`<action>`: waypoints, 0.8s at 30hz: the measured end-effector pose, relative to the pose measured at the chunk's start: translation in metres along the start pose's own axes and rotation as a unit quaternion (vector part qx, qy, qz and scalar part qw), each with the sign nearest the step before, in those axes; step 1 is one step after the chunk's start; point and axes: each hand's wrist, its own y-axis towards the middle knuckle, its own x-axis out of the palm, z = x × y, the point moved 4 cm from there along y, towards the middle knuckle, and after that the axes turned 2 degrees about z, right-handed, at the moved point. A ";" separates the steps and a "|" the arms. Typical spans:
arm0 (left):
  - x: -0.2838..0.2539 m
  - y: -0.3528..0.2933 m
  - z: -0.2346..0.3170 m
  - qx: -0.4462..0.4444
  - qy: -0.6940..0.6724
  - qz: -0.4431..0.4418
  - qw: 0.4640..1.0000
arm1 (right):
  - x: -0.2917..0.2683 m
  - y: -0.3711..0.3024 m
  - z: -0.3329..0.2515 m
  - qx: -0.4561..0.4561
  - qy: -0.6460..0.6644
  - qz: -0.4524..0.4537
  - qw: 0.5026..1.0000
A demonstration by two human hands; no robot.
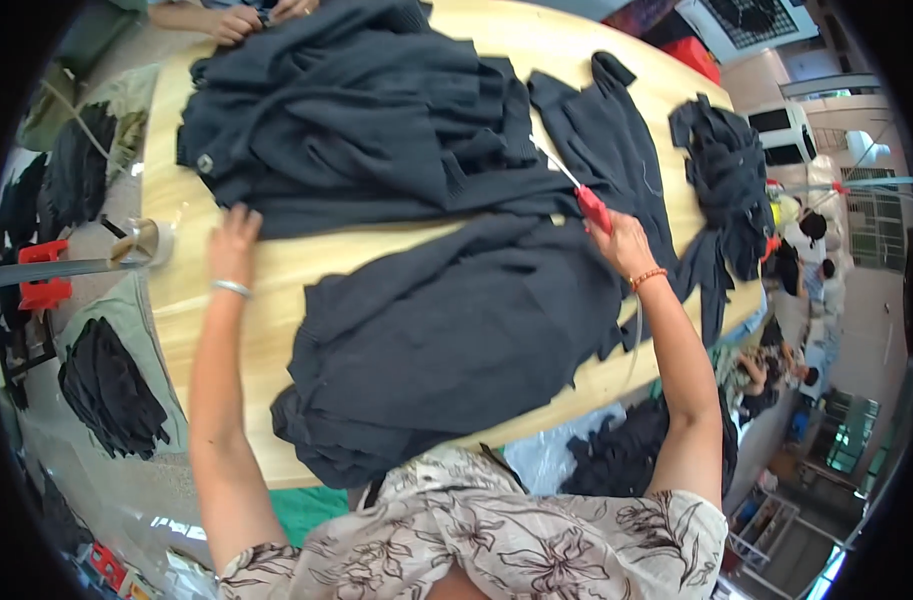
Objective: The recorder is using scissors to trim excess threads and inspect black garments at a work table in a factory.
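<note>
My right hand (621, 243) is closed round a tool with a red handle (593, 209) and a thin pale shaft (556, 160); its exact kind is unclear. The shaft points away to the left over a dark knitted garment (376, 125) spread at the far side. My left hand (236, 240), slightly blurred, has its fingers stretched out at that garment's lower left edge. Between my forearms lies another dark garment pile (456, 330), close to my body. A thin pale cord or hose (636, 345) hangs below my right wrist.
On the pale wooden table (276, 285), more dark garments lie to the right (616, 140) and far right (721, 170). Across the table are another person's hands (238, 22). Bundles of dark cloth (106, 390) sit off the left edge, near a red stool (44, 275).
</note>
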 end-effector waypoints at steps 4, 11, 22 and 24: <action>-0.022 0.011 -0.001 -0.039 0.089 -0.083 0.992 | -0.012 -0.039 0.011 0.083 0.110 -0.017 0.990; -0.157 -0.113 0.114 -0.013 -0.358 0.028 0.933 | -0.020 -0.160 0.026 0.175 0.231 0.027 0.957; -0.182 -0.254 0.248 -0.020 -0.218 0.013 0.976 | 0.078 -0.264 -0.027 -0.103 0.032 0.107 0.988; -0.187 -0.249 0.247 -0.018 -0.256 0.022 0.966 | 0.083 -0.264 -0.022 -0.092 0.050 0.116 0.988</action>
